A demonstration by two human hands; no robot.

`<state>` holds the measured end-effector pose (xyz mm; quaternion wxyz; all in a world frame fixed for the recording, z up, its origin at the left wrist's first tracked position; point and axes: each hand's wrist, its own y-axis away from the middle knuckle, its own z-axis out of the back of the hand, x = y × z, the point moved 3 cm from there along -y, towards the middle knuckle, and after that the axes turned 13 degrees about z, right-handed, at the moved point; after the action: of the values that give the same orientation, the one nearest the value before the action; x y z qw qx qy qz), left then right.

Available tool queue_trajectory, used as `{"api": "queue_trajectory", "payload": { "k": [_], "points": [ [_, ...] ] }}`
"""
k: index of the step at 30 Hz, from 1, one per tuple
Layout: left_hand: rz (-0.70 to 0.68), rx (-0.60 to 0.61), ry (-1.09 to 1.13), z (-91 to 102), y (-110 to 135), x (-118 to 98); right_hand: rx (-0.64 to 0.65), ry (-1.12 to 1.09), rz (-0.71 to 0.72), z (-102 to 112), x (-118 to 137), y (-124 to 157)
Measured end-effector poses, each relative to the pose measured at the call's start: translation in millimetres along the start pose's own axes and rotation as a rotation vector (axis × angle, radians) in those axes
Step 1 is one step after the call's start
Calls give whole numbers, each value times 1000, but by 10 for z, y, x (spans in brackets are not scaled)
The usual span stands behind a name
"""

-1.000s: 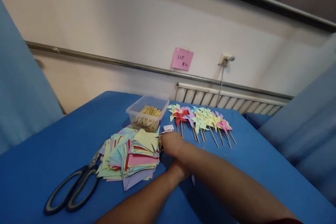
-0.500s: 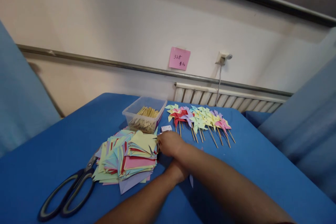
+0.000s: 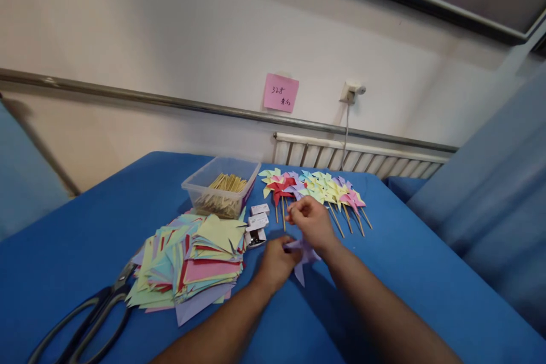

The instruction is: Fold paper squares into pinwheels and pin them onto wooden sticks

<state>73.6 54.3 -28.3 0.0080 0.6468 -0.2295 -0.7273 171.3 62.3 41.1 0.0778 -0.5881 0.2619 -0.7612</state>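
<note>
Pinwheel point(image 3: 306, 252) sticks out rightward from my left hand point(image 3: 277, 261), gripped there. Right hand point(image 3: 313, 224)'s just beyond, fingers curled, can't tell if holding anything.

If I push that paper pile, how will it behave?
The paper pile would probably slide apart, since its sheets lie loosely and unevenly stacked. Single sheets look thin, so likely light and bendy. The scissors, lying against its edge, might shift along with it.
</note>
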Motion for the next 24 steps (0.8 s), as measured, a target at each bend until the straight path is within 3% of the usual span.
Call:
{"api": "queue_trajectory", "payload": {
  "k": [3,6,7,11,14,17,21,24],
  "points": [
    [-47,-119,23,106,-86,-39,-112,-194,-103,373,-122,203],
    [-73,-233,36,194,-124,-76,-86,-48,-144,592,-367,419],
    [-79,-264,39,212,-121,-86,-32,62,-138,621,-452,481],
    [-137,-345,32,229,-65,-127,111,156,-114,611,-665,628],
    [-161,-382,11,224,-45,-139,345,312,13,544,-621,614],
    [-138,-392,5,231,-65,-132,489,488,80,545,-542,569],
    [-132,-405,19,244,-88,-124,531,609,65,644,-494,560],
    [-119,-379,43,231,-84,-118,467,663,18,727,-481,583]
  ]
}}
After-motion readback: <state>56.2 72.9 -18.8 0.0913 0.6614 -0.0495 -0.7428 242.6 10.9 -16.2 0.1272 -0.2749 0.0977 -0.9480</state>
